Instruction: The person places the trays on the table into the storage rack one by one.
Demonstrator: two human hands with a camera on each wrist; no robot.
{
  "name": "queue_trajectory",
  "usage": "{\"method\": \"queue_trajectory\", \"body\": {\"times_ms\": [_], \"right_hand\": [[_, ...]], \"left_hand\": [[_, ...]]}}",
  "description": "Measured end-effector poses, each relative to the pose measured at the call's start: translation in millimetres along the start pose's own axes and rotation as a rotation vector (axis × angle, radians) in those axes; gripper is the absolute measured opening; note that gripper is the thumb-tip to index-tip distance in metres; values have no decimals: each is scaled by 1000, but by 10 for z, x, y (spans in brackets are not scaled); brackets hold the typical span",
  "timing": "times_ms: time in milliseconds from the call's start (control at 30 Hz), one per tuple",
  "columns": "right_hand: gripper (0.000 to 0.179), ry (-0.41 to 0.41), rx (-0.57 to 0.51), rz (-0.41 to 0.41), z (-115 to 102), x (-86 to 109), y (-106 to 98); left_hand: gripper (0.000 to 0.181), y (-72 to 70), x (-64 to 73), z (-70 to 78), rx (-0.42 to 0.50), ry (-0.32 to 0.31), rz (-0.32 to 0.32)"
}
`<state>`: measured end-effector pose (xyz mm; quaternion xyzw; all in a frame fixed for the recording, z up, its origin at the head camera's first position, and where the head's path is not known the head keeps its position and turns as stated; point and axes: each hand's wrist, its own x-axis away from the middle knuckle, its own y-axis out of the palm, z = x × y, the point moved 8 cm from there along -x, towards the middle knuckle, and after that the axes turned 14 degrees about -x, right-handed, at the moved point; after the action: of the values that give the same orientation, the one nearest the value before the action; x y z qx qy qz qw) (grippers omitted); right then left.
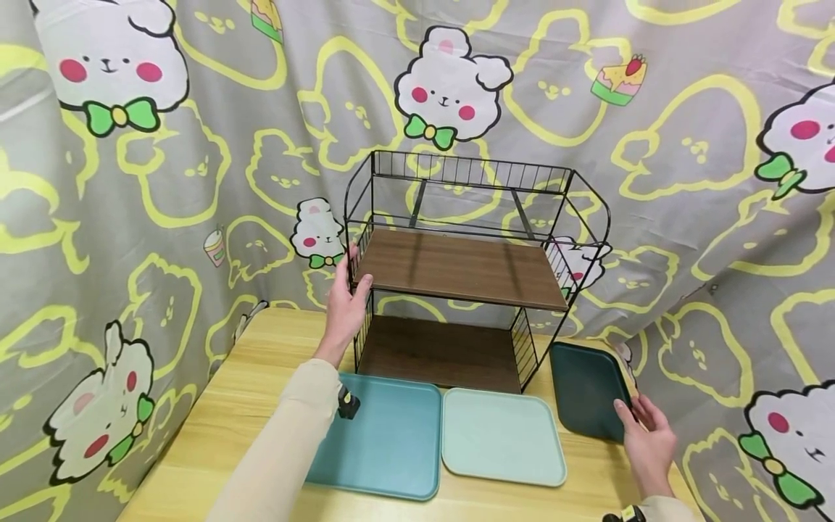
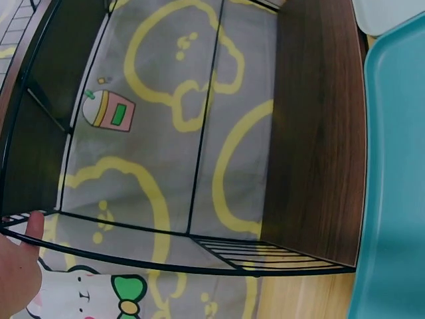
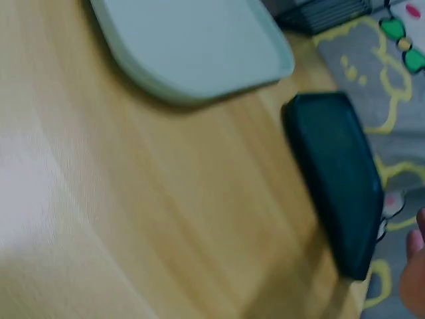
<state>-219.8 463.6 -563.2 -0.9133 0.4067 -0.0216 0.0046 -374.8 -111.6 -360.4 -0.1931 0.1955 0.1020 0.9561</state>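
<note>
A two-tier black wire rack [image 1: 459, 268] with brown wooden shelves stands on the table. My left hand [image 1: 344, 308] grips its left side at the upper shelf, thumb toward the front. In the left wrist view, a finger of that left hand [image 2: 23, 276] shows at the rack's wire side [image 2: 166, 262]. At the right, my right hand [image 1: 649, 442] is by the outer edge of a dark green tray [image 1: 587, 391], thumb and fingers parted. The right wrist view has the right hand [image 3: 415, 272] beside the dark green tray [image 3: 339, 179], with a gap showing between them.
A teal tray [image 1: 391, 438] and a pale mint tray [image 1: 502, 435] lie side by side in front of the rack. The wooden table [image 1: 215, 428] is bordered by a grey patterned curtain [image 1: 261, 167] at the back and sides.
</note>
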Motion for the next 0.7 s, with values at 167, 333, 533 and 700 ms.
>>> {"method": "queue_trajectory", "body": {"times_ms": [167,333,533,700], "right_hand": [[73,2,136,17,266,-123,-102],[78,57,256,0,501,-237,-210],[81,92,335,-33,588,-347,-250],[78,91,342,-47,552,-393,-223]], "left_hand": [[60,-7,41,53,-3,29,18],[59,-9,55,61,31,18,15],[59,12,33,37,78,4,-4],[61,50,-44,-140,79,8,11]]}}
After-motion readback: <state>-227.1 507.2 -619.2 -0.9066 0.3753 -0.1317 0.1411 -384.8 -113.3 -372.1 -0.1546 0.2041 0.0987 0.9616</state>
